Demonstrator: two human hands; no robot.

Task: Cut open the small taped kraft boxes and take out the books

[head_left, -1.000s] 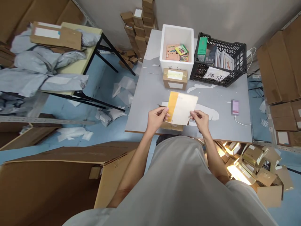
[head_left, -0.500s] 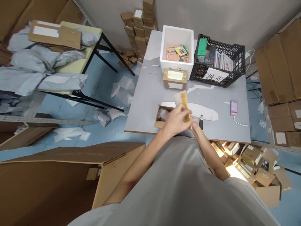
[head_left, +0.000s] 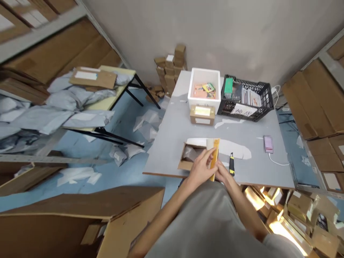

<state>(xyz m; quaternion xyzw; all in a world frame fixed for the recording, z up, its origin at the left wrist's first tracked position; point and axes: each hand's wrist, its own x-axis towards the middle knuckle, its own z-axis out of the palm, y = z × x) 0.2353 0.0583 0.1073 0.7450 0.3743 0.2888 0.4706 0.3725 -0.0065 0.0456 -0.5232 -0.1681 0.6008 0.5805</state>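
Both hands grip a slim yellow-and-white pack (head_left: 215,154) above the table's front edge, turned narrow side up; whether it is a book or a thin box I cannot tell. My left hand (head_left: 203,165) has its fingers bent around the pack's left side. On the other side, my right hand (head_left: 221,171) holds its lower part, some fingers hidden. Left of the hands lies an opened small cardboard box (head_left: 185,165) with clear plastic wrapping (head_left: 189,153) inside. Close to my right hand, a yellow-and-black box cutter (head_left: 232,165) rests on the table.
On the grey table (head_left: 172,122) stand a white foam bin (head_left: 205,102), a closed carton (head_left: 202,120) and a black crate (head_left: 264,114) with books. A phone (head_left: 268,144) lies at right. A large open carton (head_left: 134,215) is at front left; several boxes (head_left: 301,208) lie lower right.
The view has tipped upward, so the table sits lower in the picture. The pack has been turned straighter and narrower to me, staying in both hands.
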